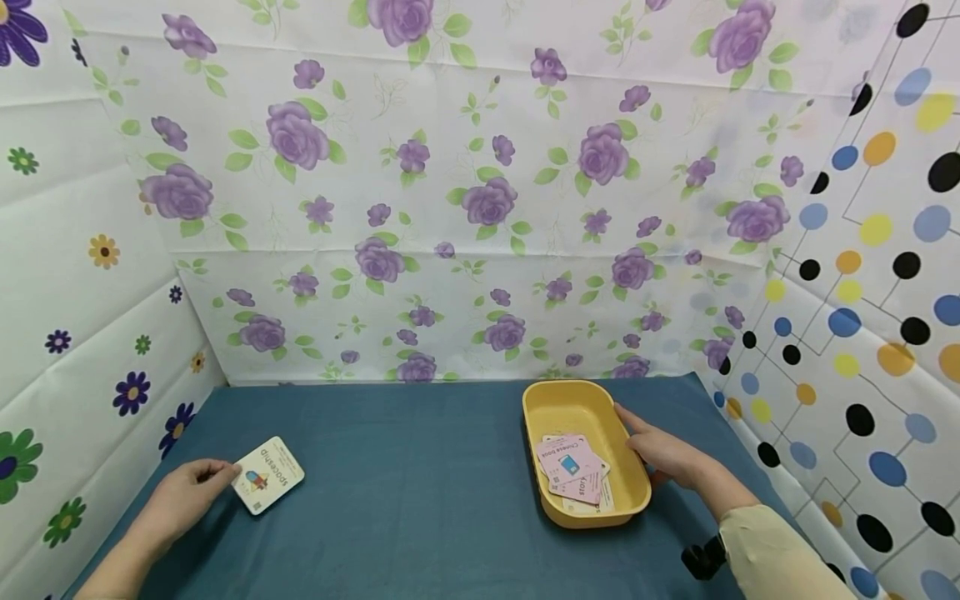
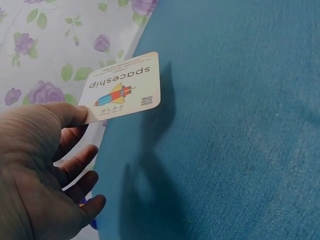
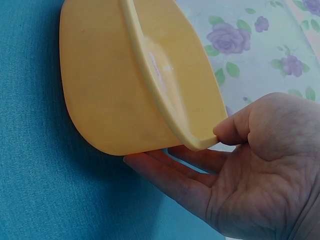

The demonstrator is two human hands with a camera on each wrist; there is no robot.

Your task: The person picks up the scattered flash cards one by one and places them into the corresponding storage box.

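My left hand [image 1: 183, 500] pinches a white card [image 1: 276, 467] by its corner at the left of the table. The card reads "spaceship" and bears a rocket picture; the left wrist view shows it raised above the cloth, over its shadow, with the other fingers loosely bent below. At the right, my right hand [image 1: 671, 454] grips the side of a yellow plastic tub [image 1: 592, 408]. In the right wrist view the thumb lies at the tub's rim [image 3: 160, 107] and the fingers reach under its wall. Several pink and white cards [image 1: 570, 461] lie overlapping inside the tub.
A blue cloth [image 1: 405, 483] covers the table. Flowered sheeting [image 1: 450, 317] hangs at the back and left, and a dotted sheet [image 1: 847, 375] closes off the right side. A black object [image 1: 703, 558] shows by the right forearm.
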